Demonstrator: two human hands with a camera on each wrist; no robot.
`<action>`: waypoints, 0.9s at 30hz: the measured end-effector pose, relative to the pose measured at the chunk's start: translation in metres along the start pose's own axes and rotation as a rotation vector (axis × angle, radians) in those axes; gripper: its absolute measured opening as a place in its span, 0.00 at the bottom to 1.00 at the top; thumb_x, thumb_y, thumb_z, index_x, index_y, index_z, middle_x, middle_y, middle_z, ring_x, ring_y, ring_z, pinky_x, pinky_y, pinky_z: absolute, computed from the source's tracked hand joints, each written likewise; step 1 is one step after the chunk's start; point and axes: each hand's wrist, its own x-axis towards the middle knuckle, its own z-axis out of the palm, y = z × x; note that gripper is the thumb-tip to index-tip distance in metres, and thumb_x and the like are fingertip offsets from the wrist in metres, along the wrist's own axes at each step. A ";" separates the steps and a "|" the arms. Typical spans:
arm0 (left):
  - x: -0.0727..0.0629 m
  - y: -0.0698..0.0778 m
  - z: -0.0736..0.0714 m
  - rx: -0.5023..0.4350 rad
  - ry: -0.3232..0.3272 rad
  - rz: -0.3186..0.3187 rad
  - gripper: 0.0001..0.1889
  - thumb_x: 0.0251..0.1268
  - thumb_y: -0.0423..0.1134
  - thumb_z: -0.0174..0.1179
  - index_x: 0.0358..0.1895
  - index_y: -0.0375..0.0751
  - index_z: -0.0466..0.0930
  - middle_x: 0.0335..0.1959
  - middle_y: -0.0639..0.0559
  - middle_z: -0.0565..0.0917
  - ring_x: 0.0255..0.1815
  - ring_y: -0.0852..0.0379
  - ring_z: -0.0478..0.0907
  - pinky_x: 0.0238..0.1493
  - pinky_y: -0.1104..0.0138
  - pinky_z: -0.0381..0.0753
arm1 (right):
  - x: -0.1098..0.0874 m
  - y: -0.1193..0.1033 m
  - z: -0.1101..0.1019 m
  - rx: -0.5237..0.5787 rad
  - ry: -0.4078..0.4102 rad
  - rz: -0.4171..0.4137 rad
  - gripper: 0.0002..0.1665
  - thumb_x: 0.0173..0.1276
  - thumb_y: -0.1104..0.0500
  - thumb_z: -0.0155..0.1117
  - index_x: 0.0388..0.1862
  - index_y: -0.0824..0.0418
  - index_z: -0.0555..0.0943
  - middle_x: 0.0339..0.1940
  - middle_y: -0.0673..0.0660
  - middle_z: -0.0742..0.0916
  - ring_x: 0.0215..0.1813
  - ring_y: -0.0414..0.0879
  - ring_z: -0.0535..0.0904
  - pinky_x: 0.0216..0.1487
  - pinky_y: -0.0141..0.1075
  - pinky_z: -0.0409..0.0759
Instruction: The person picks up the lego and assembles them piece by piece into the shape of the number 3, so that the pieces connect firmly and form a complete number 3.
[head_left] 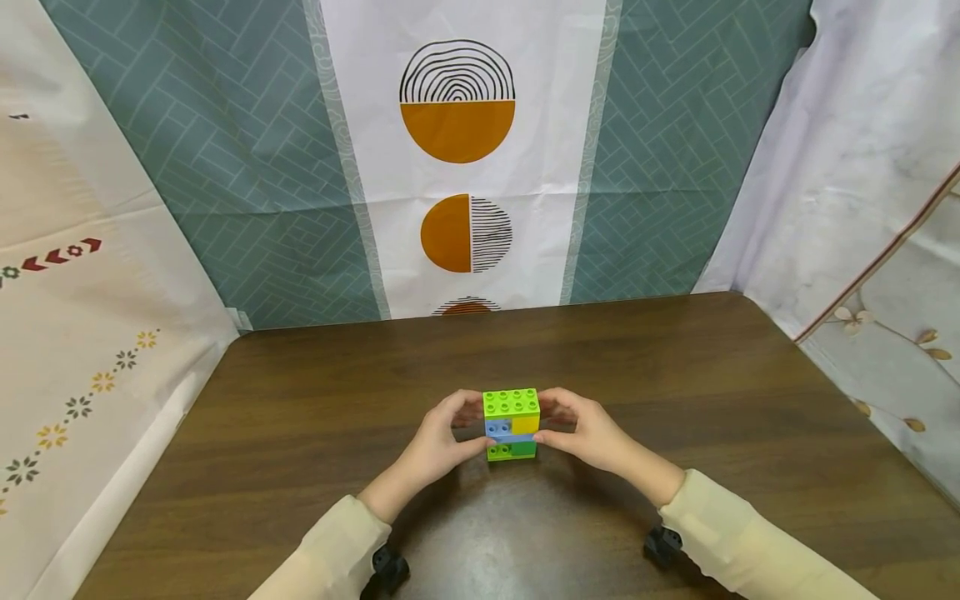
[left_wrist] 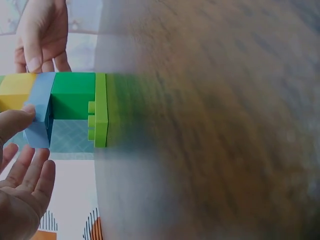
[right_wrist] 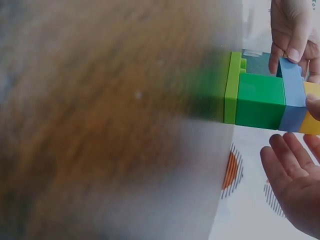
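Observation:
A small stack of toy building blocks (head_left: 512, 405) stands near the middle of the table, between the two hands. Its top is a studded lime green plate, with a yellow brick (head_left: 526, 425) below it on the right. Under that come a blue plate (left_wrist: 43, 87), a green brick (right_wrist: 261, 100) and a lime green base plate (left_wrist: 101, 110). My left hand (head_left: 444, 435) grips the stack's left side, its thumb at the blue plate. From the right side, my right hand (head_left: 594, 432) holds it with the thumb near the blue plate's edge. The other fingers reach behind.
The brown wooden table (head_left: 337, 375) reflects light near its front. Behind it hangs a green and white patterned cloth (head_left: 285, 167), with a cream cloth (head_left: 90, 333) at the left and a pale flowered one (head_left: 885, 275) at the right. Black wrist devices (head_left: 388, 570) sit under the sleeves.

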 end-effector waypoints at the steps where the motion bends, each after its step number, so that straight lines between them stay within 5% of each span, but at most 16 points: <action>1: 0.000 0.000 0.000 -0.005 0.000 0.004 0.26 0.49 0.30 0.71 0.52 0.37 0.72 0.44 0.46 0.81 0.45 0.50 0.80 0.47 0.60 0.80 | 0.000 0.001 0.000 0.007 -0.004 0.004 0.25 0.60 0.63 0.69 0.55 0.65 0.74 0.48 0.61 0.83 0.48 0.53 0.82 0.49 0.42 0.81; 17: 0.003 -0.003 0.003 -0.063 0.011 -0.032 0.28 0.52 0.27 0.68 0.58 0.38 0.69 0.46 0.45 0.80 0.46 0.50 0.79 0.46 0.64 0.80 | 0.005 0.002 0.000 0.046 0.006 0.006 0.21 0.63 0.65 0.65 0.54 0.68 0.73 0.47 0.63 0.83 0.46 0.53 0.81 0.48 0.39 0.81; 27: 0.006 -0.001 0.004 -0.108 0.023 -0.108 0.28 0.55 0.28 0.66 0.60 0.40 0.67 0.46 0.45 0.78 0.47 0.48 0.80 0.48 0.59 0.80 | 0.011 0.001 0.000 0.117 0.019 0.043 0.22 0.63 0.66 0.65 0.55 0.70 0.73 0.46 0.64 0.84 0.46 0.53 0.81 0.48 0.37 0.80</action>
